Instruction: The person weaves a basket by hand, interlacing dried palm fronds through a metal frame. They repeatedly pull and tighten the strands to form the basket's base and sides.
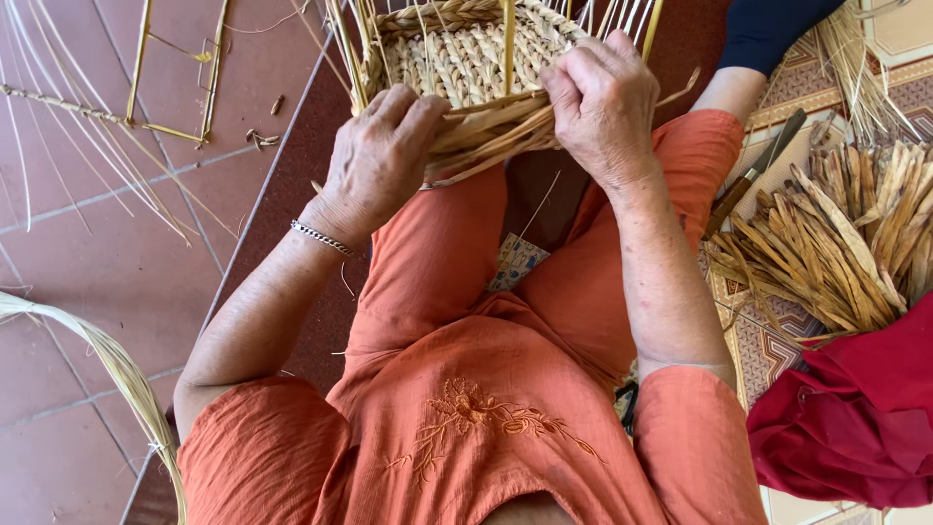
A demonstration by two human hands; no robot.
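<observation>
A loose bundle of straw (117, 374) curves over the floor (87, 262) at my far left. My left hand (381, 156) curls shut around the basket (457, 63) rim's loose strands, above my knees. My right hand (603, 102) pinches the rim's other side, fingers closed. Farther right lie a knife (753, 173), dried reeds (836, 243) and red cloth (855, 418).

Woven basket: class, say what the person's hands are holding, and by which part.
Both hands grip the half-woven straw basket by its near edge: left hand on the left, right hand on the right, fingers closed over loose strands there.
</observation>
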